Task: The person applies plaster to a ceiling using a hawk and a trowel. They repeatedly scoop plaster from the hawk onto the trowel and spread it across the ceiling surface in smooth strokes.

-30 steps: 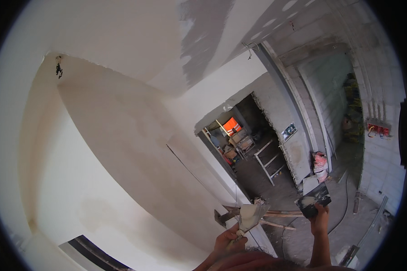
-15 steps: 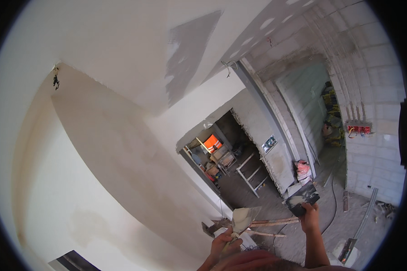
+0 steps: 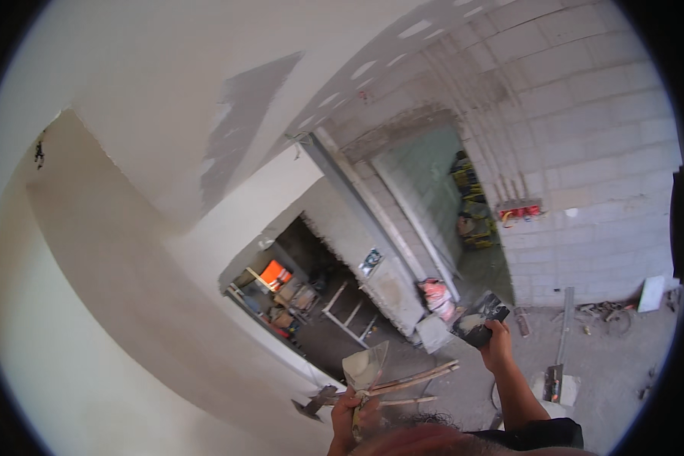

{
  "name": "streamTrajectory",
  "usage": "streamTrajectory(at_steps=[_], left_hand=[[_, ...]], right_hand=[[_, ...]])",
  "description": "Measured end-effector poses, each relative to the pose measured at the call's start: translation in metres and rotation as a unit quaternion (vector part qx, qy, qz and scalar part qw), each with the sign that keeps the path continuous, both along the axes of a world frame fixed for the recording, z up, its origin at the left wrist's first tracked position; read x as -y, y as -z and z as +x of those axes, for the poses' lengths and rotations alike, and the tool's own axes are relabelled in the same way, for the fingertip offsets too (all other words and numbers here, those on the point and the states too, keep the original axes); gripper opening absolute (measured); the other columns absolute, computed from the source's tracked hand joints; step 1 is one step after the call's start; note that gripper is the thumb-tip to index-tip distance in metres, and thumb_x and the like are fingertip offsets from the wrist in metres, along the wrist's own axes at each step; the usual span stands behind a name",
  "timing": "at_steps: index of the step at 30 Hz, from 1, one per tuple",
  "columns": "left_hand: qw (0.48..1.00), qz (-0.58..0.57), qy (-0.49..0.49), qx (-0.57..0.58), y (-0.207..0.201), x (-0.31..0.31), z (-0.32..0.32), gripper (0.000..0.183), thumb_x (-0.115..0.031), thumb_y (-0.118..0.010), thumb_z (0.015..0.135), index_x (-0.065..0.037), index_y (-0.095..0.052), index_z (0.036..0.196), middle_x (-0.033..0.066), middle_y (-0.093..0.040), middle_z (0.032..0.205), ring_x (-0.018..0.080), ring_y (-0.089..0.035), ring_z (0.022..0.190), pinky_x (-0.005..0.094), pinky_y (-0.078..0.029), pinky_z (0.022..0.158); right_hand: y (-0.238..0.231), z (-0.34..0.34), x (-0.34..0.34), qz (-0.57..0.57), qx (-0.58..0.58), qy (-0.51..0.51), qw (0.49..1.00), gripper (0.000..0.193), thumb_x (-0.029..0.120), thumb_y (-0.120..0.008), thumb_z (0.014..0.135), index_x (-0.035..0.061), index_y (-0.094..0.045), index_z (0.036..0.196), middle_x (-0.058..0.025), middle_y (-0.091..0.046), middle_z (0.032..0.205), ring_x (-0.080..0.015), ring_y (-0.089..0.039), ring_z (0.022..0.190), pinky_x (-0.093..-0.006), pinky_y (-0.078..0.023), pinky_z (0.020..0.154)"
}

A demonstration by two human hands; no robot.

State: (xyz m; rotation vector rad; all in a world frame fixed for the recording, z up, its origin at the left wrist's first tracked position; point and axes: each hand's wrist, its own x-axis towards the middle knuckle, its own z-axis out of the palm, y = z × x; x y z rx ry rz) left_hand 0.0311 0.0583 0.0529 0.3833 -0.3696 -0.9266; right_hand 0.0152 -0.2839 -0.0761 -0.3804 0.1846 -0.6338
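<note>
My left hand [image 3: 346,419] is closed round the handle of a putty knife [image 3: 363,366], its wide blade up and coated with pale plaster. To the right, my right hand [image 3: 497,346] grips a dark, flat, rectangular plastering blade [image 3: 488,310] by its near edge. A patch of pale plaster lies on that blade's face. The two tools are apart, both held in the air above the floor. The fingers of my left hand are partly hidden near the lower edge.
A smooth plastered wall [image 3: 114,251] curves along the left. Ahead is a doorway with a white ladder-like frame [image 3: 351,313] and an orange vest [image 3: 275,275]. Wooden poles [image 3: 414,378], a pinkish sack [image 3: 437,296] and a long metal profile [image 3: 566,327] lie beyond my hands. Right stands a block wall [image 3: 593,251].
The view has swung right, so the doorway and walls sit further left and more block wall shows. Both hands keep hold of their tools.
</note>
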Motion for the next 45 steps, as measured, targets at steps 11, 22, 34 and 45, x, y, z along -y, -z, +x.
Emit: streamTrajectory(at_steps=[11,22,34,45], left_hand=[[0.998,0.031,0.019,-0.049,0.028,0.004,0.010,0.065,-0.008,-0.048,0.088,-0.006,-0.030,0.151,0.0130,-0.044,0.151,0.0128,-0.046,0.063,0.0256,-0.041,0.050],[0.997,0.071,0.035,-0.023,0.007,0.003,-0.015,0.062,-0.009,-0.049,0.087,-0.011,-0.035,0.148,0.0132,-0.045,0.147,0.0134,-0.046,0.063,0.0249,-0.042,0.048],[0.985,0.144,-0.032,0.091,0.004,-0.019,-0.031,0.058,-0.012,-0.050,0.086,-0.020,-0.039,0.143,0.0072,-0.051,0.084,0.0159,-0.043,0.053,0.0310,-0.043,0.046],[0.986,0.126,-0.080,0.073,0.009,-0.016,-0.087,0.058,-0.002,-0.046,0.081,-0.009,-0.041,0.138,0.0076,-0.056,0.118,0.0138,-0.049,0.062,0.0279,-0.043,0.044]], right_hand=[[0.007,-0.066,0.015,-0.044,-0.084,0.120,0.988,0.028,0.005,-0.052,0.085,0.0011,-0.056,0.112,-0.0120,-0.065,0.101,-0.0273,-0.070,0.089,-0.0424,-0.060,0.081],[-0.025,-0.100,-0.007,-0.083,-0.113,0.148,0.979,0.021,0.003,-0.053,0.089,-0.0005,-0.057,0.109,-0.0128,-0.066,0.100,-0.0287,-0.071,0.084,-0.0411,-0.061,0.074],[-0.064,-0.134,-0.038,-0.076,-0.035,0.160,0.984,0.020,0.007,-0.054,0.090,0.0027,-0.058,0.109,-0.0112,-0.066,0.102,-0.0258,-0.070,0.091,-0.0399,-0.058,0.075],[-0.102,-0.160,-0.040,-0.134,0.009,0.126,0.983,0.024,0.005,-0.053,0.090,-0.0005,-0.056,0.113,-0.0131,-0.065,0.105,-0.0280,-0.070,0.093,-0.0418,-0.060,0.084]])
